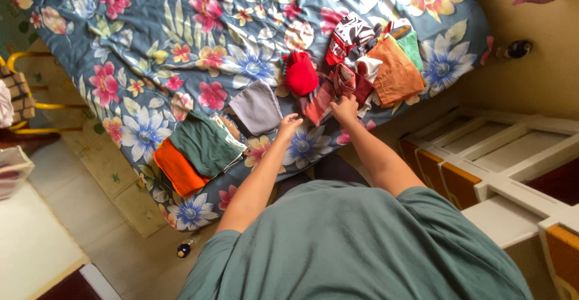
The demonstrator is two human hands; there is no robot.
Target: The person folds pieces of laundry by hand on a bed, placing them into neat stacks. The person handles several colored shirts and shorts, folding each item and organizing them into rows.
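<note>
Right hand [345, 108] grip pinching red patterned cloth [329, 95] on floral bedspread [151, 46], just right of grey folded cloth [256, 108]. Left hand [288, 126] grip released, hovering beside grey folded cloth.

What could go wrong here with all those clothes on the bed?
The folded stack lies near the bed's edge, so a tug on the cover might tip it off. The right hand grips a red cloth within the loose pile, so pulling may drag neighbours along.
</note>
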